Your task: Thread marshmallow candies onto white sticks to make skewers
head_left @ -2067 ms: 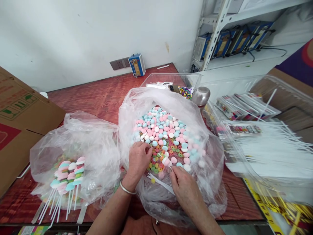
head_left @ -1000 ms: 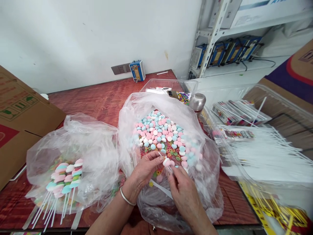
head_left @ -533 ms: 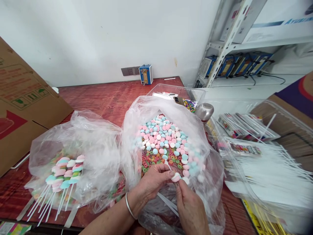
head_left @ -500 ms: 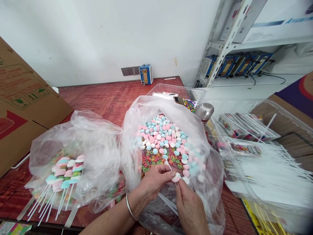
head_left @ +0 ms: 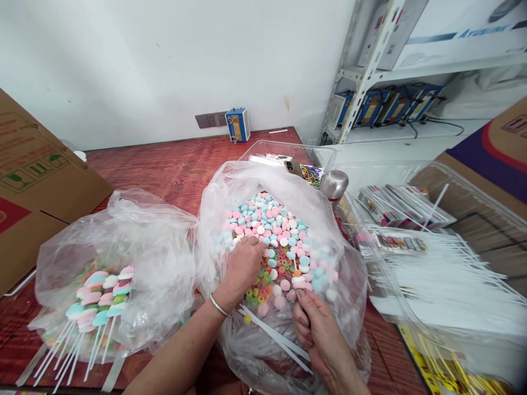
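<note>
A big clear plastic bag (head_left: 255, 181) lies open on the red wooden table, full of pink, blue and white round candies (head_left: 267, 222) and small coloured ring candies (head_left: 282, 262). My left hand (head_left: 245, 266) reaches into the bag, fingers curled down onto the candies. My right hand (head_left: 317, 329) is closed around a white stick (head_left: 295, 267) that carries a pink candy (head_left: 299, 283) near its top. A few loose white sticks (head_left: 272, 334) lie under the bag's front.
Another clear bag (head_left: 123, 241) on the left holds finished candy skewers (head_left: 102, 299). A cardboard box (head_left: 37, 186) stands far left. On the right a clear tray (head_left: 453, 274) holds several white sticks; a clear tub (head_left: 288, 151) and a metal bottle (head_left: 333, 184) stand behind.
My left hand let go of the stick and moved up into the candy pile. My right hand dropped lower, still holding the stick with the pink candy.
</note>
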The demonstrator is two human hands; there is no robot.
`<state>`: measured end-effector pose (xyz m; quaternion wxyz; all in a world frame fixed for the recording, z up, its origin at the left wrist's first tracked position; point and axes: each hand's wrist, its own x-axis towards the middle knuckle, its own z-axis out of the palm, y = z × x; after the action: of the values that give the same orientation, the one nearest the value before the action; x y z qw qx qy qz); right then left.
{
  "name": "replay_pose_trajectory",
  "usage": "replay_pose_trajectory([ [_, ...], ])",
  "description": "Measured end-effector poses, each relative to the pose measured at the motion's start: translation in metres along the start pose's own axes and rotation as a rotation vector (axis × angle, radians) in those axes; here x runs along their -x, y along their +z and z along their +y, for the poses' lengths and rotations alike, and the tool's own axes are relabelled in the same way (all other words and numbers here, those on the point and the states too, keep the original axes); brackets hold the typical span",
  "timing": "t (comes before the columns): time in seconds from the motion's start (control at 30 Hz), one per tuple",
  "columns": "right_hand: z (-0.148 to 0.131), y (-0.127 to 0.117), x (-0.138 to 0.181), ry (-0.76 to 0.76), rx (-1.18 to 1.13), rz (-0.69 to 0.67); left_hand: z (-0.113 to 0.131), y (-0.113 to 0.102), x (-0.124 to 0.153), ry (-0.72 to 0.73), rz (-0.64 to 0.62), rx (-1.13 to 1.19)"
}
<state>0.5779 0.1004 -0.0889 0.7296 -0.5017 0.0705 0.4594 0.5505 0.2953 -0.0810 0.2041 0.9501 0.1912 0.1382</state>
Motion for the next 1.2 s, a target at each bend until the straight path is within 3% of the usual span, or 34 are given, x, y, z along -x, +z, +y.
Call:
replay_pose_trajectory([
  [0.1, 0.0, -0.003, 0.001, -0.011, 0.013, 0.033, -0.004, 0.007, -0.003, 0.079, -0.064, -0.16],
  [0.2, 0.001, -0.005, 0.002, -0.017, 0.019, 0.047, 0.0, 0.009, 0.004, 0.134, -0.042, -0.224],
  [0.33, 0.003, -0.007, 0.0, -0.022, 0.021, 0.044, 0.006, 0.006, 0.006, 0.145, 0.034, -0.178],
  [0.57, 0.004, -0.01, -0.003, -0.037, 0.007, 0.019, 0.009, 0.007, -0.023, 0.156, -0.081, -0.226],
  [0.93, 0.007, -0.01, -0.006, -0.072, 0.076, 0.033, 0.005, 0.014, -0.04, 0.177, -0.057, -0.211],
  [1.07, -0.003, -0.008, -0.015, -0.252, 0.188, 0.1, 0.014, 0.011, -0.027, 0.109, 0.03, 0.046],
  [1.13, -0.008, -0.005, -0.021, -0.368, 0.256, 0.124, 0.024, 0.008, -0.017, -0.001, 0.014, 0.376],
  [1.2, -0.013, -0.001, -0.025, -0.448, 0.305, 0.138, 0.035, 0.005, -0.006, -0.116, -0.087, 0.752],
])
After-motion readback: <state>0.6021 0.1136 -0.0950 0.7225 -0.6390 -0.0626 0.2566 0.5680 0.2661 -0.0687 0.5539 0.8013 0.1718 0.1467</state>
